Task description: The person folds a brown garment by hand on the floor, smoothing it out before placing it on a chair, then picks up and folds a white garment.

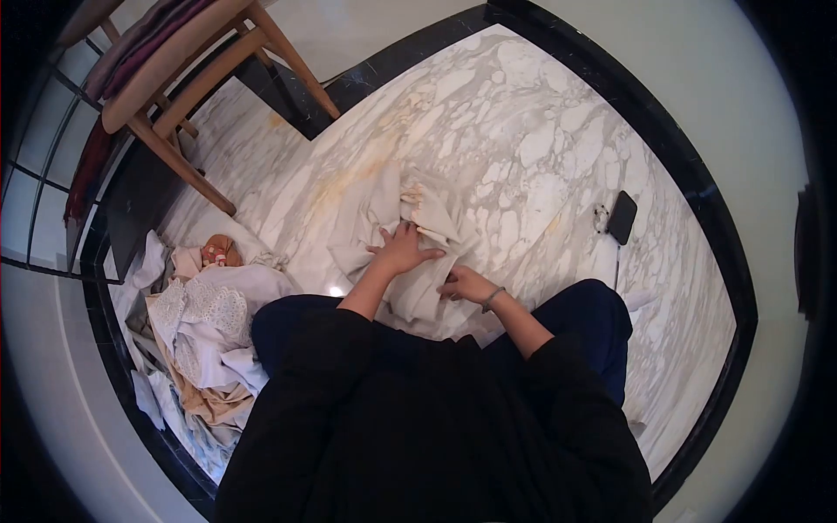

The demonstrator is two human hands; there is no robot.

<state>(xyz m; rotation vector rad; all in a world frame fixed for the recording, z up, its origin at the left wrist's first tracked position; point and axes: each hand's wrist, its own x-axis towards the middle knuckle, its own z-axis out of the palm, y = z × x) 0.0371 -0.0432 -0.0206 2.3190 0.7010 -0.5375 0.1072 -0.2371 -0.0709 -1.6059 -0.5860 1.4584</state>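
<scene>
A crumpled off-white cloth [373, 209] lies on the marble floor in front of my crossed legs. On its middle rests my left hand [404, 250], with the fingers spread. Close by on the right, my right hand [464, 286] is at the cloth's near right part, its fingers bent inward against the fabric; a band circles that wrist. Whether those fingers pinch a fold is too small to tell.
A pile of clothes [205, 322] with white lace lies beside my left knee. At the upper left stands a wooden chair [166, 131] with dark red fabric on it. A black phone [622, 218] with a cable lies on the floor [558, 148] at the right.
</scene>
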